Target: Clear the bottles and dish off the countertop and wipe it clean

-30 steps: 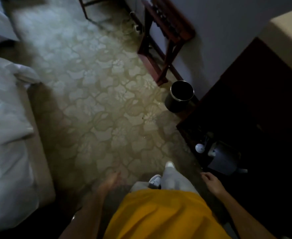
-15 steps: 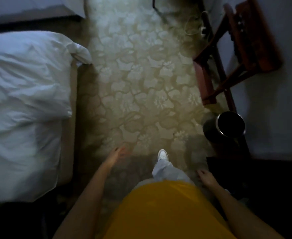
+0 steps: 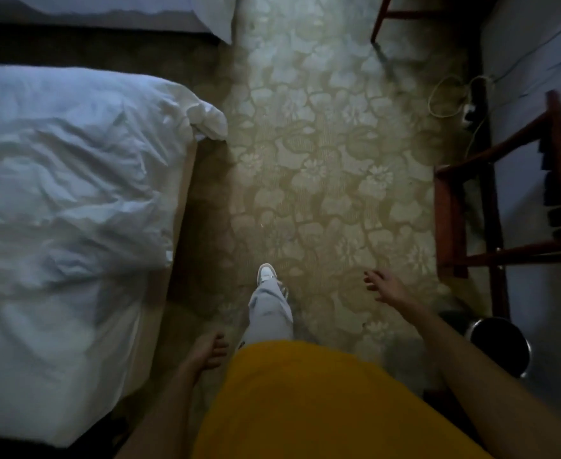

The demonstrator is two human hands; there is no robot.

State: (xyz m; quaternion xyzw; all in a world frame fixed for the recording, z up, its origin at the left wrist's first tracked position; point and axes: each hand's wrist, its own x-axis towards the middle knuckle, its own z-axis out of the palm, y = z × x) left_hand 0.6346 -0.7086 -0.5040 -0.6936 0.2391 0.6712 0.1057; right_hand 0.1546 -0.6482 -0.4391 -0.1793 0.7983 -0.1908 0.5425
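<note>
No countertop, bottle or dish is in view. I look down at a floral carpet (image 3: pixel 322 167) between a bed and a wall. My left hand (image 3: pixel 211 351) hangs beside my yellow shirt with loosely curled fingers and holds nothing. Out over the carpet, my right hand (image 3: pixel 383 286) has its fingers spread and relaxed, also holding nothing. One white shoe (image 3: pixel 267 273) steps forward on the carpet.
A bed with a rumpled white duvet (image 3: pixel 67 200) fills the left side. A red-brown wooden rack (image 3: pixel 504 207) stands against the wall on the right, with a dark round bin (image 3: pixel 501 346) near it. Cables (image 3: pixel 451 97) lie on the floor by the wall.
The view has turned away from the dark counter and moved forward along the carpet. The bin and rack have slid to the right and lower. My right hand swung forward, my left hand swung back.
</note>
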